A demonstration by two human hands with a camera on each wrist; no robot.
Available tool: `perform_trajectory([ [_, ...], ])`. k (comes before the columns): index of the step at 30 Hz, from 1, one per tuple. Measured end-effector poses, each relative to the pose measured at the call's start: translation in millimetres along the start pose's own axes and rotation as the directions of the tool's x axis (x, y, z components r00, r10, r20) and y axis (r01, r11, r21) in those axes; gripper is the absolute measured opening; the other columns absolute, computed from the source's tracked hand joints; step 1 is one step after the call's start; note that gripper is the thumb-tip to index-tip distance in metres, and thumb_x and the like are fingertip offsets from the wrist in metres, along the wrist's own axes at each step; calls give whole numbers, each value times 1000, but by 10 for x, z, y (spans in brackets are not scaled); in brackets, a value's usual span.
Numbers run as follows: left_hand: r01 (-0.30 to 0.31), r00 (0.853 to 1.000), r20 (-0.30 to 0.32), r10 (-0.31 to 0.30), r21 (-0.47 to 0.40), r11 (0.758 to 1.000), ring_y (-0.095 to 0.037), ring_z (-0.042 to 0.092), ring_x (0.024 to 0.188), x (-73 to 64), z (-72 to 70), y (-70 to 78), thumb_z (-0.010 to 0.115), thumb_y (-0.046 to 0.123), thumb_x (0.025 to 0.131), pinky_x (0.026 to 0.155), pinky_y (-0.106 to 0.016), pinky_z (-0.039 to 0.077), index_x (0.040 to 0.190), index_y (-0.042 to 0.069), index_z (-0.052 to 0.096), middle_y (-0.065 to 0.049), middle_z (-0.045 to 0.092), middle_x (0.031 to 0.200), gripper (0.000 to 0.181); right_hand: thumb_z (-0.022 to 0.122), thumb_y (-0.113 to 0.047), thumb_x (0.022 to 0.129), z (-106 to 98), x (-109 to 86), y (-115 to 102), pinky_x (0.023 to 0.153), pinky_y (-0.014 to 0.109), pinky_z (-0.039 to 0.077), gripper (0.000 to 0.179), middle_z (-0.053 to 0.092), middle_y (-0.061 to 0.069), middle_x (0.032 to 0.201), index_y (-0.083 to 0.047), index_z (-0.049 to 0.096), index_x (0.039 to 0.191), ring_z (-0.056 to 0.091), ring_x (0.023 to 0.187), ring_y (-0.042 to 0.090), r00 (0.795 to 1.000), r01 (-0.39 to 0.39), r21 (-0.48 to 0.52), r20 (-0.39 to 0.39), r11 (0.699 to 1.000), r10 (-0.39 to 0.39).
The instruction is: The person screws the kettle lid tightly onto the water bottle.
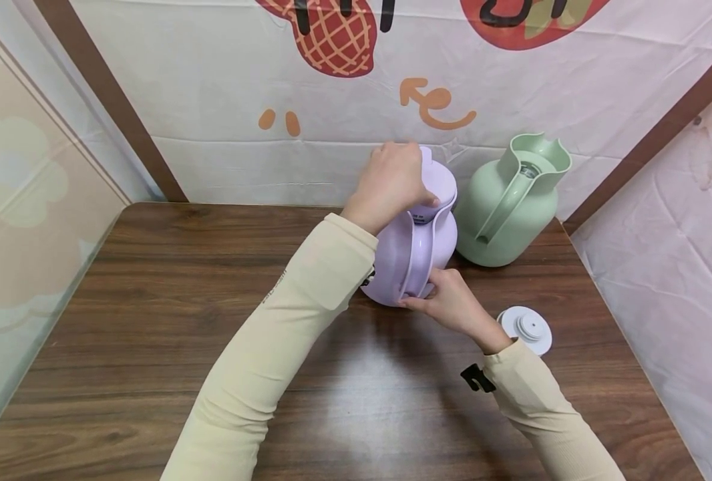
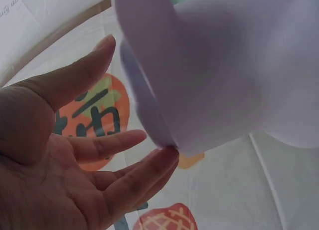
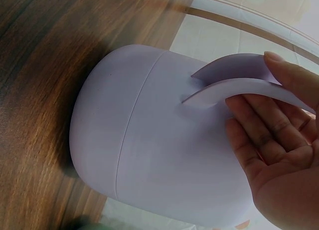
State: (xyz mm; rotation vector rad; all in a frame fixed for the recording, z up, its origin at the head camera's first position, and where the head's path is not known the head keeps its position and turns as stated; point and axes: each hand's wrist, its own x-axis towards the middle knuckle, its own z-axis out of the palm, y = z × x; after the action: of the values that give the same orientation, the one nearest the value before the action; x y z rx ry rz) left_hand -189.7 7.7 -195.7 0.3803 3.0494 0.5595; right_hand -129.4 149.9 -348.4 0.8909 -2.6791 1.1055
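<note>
A lilac thermos jug [image 1: 386, 247] stands on the table with its handle toward me. My left hand [image 1: 392, 177] reaches over its top and holds the round lilac lid [image 1: 439, 180], thumb at the near edge. In the left wrist view, the fingertips [image 2: 167, 155] touch the lid's edge beside the jug's rim. Low on the jug, my right hand [image 1: 452, 300] grips the handle [image 1: 421, 257]. The right wrist view has the thumb on one side of the handle [image 3: 239, 88] and the fingers curled beneath it.
A green thermos jug [image 1: 500, 214], open at the top, stands close to the right of the lilac one. Near my right wrist lies a white round stopper [image 1: 527, 327] on the wooden table [image 1: 151, 334]. A printed curtain [image 1: 212, 167] hangs along the back edge.
</note>
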Motion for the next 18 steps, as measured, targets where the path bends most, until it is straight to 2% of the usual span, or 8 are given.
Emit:
perform_trajectory([
  [5,-14,1000,-22,14,2,1000,-26,52,99,22,23,-33,78,36,69,83,-33,40,97,8,61,-6,60,96,43,79,-10,68,-4,3,-12,62,36,49,24,67,4,76,-3,65,86,63,71,18,1000,-12,2,0,1000,12],
  [10,-39,999,-25,39,-7,999,-25,53,98,46,20,-71,80,33,67,85,-32,39,102,6,61,-6,61,97,48,79,-10,68,-3,5,-16,63,35,49,24,67,4,76,-4,65,85,62,72,17,1000,-19,1,-1,1000,19],
  [18,-21,999,34,24,-66,998,-23,50,100,74,-6,-112,79,30,69,85,-30,39,108,3,58,-8,58,106,52,80,-12,68,-2,0,-6,63,34,48,24,67,4,77,-4,65,85,62,72,18,1000,-13,-10,0,1000,13],
])
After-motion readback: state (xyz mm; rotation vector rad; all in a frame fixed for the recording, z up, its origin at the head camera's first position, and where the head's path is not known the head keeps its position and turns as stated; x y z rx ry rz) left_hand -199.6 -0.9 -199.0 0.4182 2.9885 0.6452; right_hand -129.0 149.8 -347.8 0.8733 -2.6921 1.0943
